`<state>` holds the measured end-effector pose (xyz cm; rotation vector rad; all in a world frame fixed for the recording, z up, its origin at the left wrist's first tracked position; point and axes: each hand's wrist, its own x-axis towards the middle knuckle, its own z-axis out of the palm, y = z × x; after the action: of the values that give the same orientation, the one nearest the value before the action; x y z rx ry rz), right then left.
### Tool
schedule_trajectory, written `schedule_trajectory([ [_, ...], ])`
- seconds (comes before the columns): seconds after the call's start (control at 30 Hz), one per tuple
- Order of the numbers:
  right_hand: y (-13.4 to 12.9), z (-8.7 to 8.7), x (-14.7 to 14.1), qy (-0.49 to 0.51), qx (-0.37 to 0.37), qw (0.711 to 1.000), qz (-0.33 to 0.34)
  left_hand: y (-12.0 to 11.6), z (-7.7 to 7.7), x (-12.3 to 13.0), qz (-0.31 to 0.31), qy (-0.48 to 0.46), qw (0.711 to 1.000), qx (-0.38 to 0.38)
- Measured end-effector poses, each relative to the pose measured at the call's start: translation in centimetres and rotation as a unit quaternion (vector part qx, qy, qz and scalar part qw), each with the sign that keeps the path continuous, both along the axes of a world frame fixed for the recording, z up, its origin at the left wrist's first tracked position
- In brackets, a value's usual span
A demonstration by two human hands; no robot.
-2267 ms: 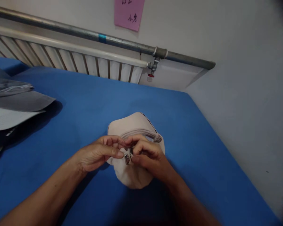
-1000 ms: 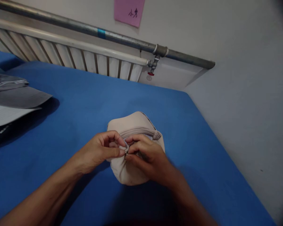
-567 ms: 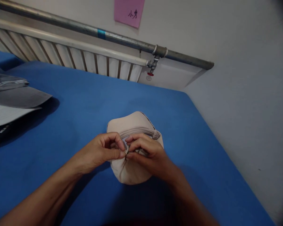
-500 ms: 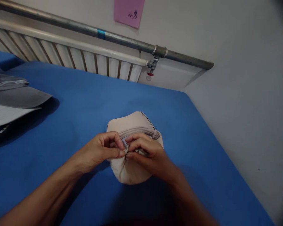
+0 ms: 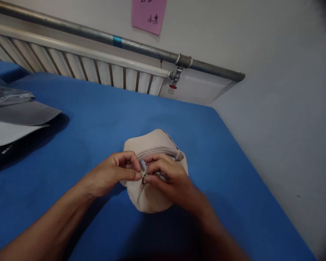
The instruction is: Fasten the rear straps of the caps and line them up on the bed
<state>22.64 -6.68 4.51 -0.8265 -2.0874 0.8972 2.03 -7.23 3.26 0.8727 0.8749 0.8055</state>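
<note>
A cream baseball cap (image 5: 154,199) lies on the blue table cover, its brim pointing away from me and its inner sweatband partly in sight. My left hand (image 5: 115,172) pinches the strap at the back opening between thumb and index finger. From the other side, my right hand (image 5: 171,177) pinches a small dark metal buckle (image 5: 144,179) on that strap. The fingertips of both hands almost meet there. Part of the cap's inside is hidden behind my fingers.
Stacked caps, one with a grey brim (image 5: 29,111), lie at the left. A white radiator (image 5: 103,72) and a metal pipe (image 5: 143,50) with a red-handled valve (image 5: 173,86) run along the wall. A pink note (image 5: 149,16) hangs above.
My fingertips have parted slightly at the strap, and more of the dark buckle shows between them. The cap has stayed nearly in place.
</note>
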Motion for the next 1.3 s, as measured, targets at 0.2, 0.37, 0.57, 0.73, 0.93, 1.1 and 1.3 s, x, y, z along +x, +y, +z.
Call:
schedule_trajectory([
  [0.2,0.3,0.2,0.7,-0.023,-0.018,0.998,-0.058,0.0,0.3,-0.4,-0.012,0.026,0.999,0.018],
  [0.37,0.2,0.5,0.9,0.032,-0.127,0.988,-0.082,-0.4,0.3,-0.3,-0.088,0.069,0.990,0.088],
  [0.57,-0.2,1.2,1.3,0.112,-0.170,0.976,-0.073,-0.4,0.7,0.0,-0.109,0.195,0.941,0.255],
  [0.73,-0.5,1.1,1.7,0.140,-0.178,0.972,-0.056,-0.7,1.0,0.0,-0.154,0.143,0.960,0.185],
  [0.93,-0.3,0.8,1.7,0.158,-0.212,0.963,-0.052,-0.8,1.3,-0.4,-0.184,0.087,0.973,0.112],
  [1.1,-0.3,0.9,1.6,0.144,-0.197,0.967,-0.067,-1.0,1.4,-0.4,-0.199,0.123,0.963,0.131],
  [1.3,-0.3,1.3,1.6,0.107,-0.185,0.976,-0.046,-1.0,1.3,-0.9,-0.224,0.121,0.956,0.148],
])
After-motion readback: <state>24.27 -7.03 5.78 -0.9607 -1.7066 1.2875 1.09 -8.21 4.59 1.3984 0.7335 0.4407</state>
